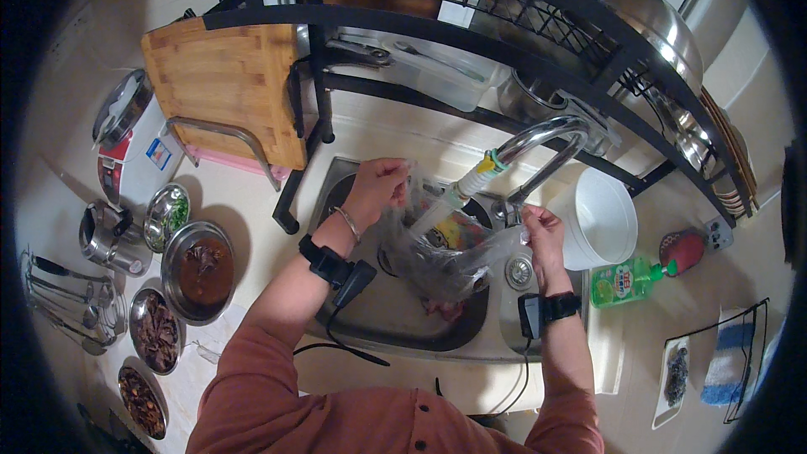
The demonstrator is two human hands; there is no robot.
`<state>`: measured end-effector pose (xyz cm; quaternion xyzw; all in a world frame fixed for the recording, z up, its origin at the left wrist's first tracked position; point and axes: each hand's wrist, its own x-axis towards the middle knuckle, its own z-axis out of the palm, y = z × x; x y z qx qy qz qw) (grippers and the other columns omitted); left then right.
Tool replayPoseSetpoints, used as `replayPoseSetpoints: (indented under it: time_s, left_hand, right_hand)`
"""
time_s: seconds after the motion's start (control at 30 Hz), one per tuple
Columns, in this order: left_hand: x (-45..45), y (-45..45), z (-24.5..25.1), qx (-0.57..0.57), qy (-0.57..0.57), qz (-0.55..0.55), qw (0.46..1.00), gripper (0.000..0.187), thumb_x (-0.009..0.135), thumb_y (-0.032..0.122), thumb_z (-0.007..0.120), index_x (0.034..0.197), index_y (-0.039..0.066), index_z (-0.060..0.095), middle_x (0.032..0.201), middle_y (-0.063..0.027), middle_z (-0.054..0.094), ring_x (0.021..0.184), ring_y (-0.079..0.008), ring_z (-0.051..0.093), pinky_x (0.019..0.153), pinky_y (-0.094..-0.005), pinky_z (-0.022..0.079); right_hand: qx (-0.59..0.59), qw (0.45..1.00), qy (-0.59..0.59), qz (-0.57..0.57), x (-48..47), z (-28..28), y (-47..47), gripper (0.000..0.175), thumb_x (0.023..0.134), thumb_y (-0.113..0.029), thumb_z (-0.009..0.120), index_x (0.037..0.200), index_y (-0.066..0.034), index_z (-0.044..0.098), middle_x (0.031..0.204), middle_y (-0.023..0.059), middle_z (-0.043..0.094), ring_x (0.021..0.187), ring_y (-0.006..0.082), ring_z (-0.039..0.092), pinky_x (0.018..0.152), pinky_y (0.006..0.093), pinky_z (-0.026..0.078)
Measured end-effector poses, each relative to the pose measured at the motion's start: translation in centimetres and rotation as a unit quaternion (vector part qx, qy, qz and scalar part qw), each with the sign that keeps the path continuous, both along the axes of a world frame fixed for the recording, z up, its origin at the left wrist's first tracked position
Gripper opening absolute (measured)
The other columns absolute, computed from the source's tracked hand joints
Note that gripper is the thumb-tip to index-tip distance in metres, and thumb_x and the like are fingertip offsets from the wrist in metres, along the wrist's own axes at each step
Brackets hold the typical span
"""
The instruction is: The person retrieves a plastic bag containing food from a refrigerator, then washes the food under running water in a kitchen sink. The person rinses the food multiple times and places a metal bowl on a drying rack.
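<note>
A clear plastic bag (pixel 441 271) is stretched open between my two hands over the stainless steel sink (pixel 403 334). My left hand (pixel 383 188) pinches its upper left edge, and my right hand (pixel 543 233) grips the opposite edge near the tap base. From the chrome faucet (pixel 536 132), a white extension spout (pixel 466 189) points down at the bag's mouth; whether water runs is hard to tell. Colourful printed packaging (pixel 451 230) shows behind or within the film. Below the bag, a reddish piece of what looks like meat (pixel 444 309) lies on the basin floor.
Left of the sink stand steel bowls of brown liquid (pixel 205 280), chopped greens (pixel 176 211) and dark food pieces (pixel 154 331). A wooden cutting board (pixel 224 88) leans behind them. A black rack (pixel 466 31) arches overhead. Rightward are a white bucket (pixel 602 221) and green soap bottle (pixel 624 282).
</note>
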<state>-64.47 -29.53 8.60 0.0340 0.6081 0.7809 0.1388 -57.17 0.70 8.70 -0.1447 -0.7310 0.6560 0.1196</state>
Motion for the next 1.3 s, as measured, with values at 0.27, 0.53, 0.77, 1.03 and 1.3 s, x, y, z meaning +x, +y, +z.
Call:
replayPoseSetpoints:
  time_s: [0.27, 0.53, 0.77, 1.03, 1.3]
  left_hand:
    - [-0.3, -0.2, 0.1, 0.003, 0.018, 0.013, 1.0, 0.012, 0.086, 0.016, 0.056, 0.081, 0.005, 0.06, 0.059, 0.0002, 0.052, 0.049, -0.0094, 0.051, 0.047, -0.0248, 0.046]
    - [-0.7, -0.3, -1.1, -0.035, 0.028, 0.013, 0.999, 0.012, 0.086, 0.015, 0.055, 0.078, 0.007, 0.059, 0.06, 0.0004, 0.052, 0.05, -0.0094, 0.052, 0.047, -0.0241, 0.044]
    - [-0.3, -0.3, -4.0, -0.046, -0.026, 0.008, 0.999, 0.014, 0.086, 0.015, 0.055, 0.076, 0.006, 0.058, 0.059, 0.0004, 0.051, 0.05, -0.0093, 0.051, 0.045, -0.0237, 0.041]
    - [-0.2, 0.1, -3.6, -0.063, -0.025, -0.006, 0.998, 0.016, 0.086, 0.018, 0.056, 0.075, 0.006, 0.057, 0.058, 0.0007, 0.052, 0.049, -0.0091, 0.052, 0.043, -0.0211, 0.039]
    - [0.1, 0.2, -4.8, -0.08, -0.003, -0.026, 0.996, 0.015, 0.085, 0.016, 0.055, 0.074, 0.007, 0.058, 0.058, 0.0005, 0.053, 0.048, -0.0088, 0.052, 0.042, -0.0213, 0.038]
  right_hand:
    - [-0.019, 1.0, -0.002, -0.008, -0.1, 0.0, -0.2, 0.011, 0.079, -0.008, 0.064, 0.088, -0.0028, 0.06, 0.072, 0.001, 0.059, 0.055, 0.006, 0.05, 0.047, 0.0188, 0.038]
    - [-0.011, 1.0, 0.006, 0.004, -0.1, -1.5, -0.2, 0.011, 0.079, -0.004, 0.061, 0.09, -0.0016, 0.06, 0.076, 0.002, 0.06, 0.063, 0.0068, 0.053, 0.054, 0.0193, 0.041]
    - [0.048, 0.999, 0.016, 0.02, 0.8, -5.4, -0.2, 0.011, 0.077, -0.003, 0.063, 0.088, -0.0023, 0.061, 0.071, -0.0024, 0.058, 0.061, 0.0043, 0.049, 0.054, 0.0192, 0.038]
    - [0.145, 0.987, -0.034, 0.054, 2.5, -5.4, 0.2, 0.012, 0.075, 0.0, 0.062, 0.088, -0.0013, 0.06, 0.066, -0.0024, 0.054, 0.057, 0.0048, 0.046, 0.052, 0.0204, 0.038]
    - [0.187, 0.978, -0.045, 0.085, 3.4, -6.4, -0.5, 0.012, 0.075, -0.001, 0.062, 0.086, -0.0019, 0.061, 0.065, -0.0012, 0.055, 0.058, 0.0053, 0.048, 0.053, 0.0211, 0.04]
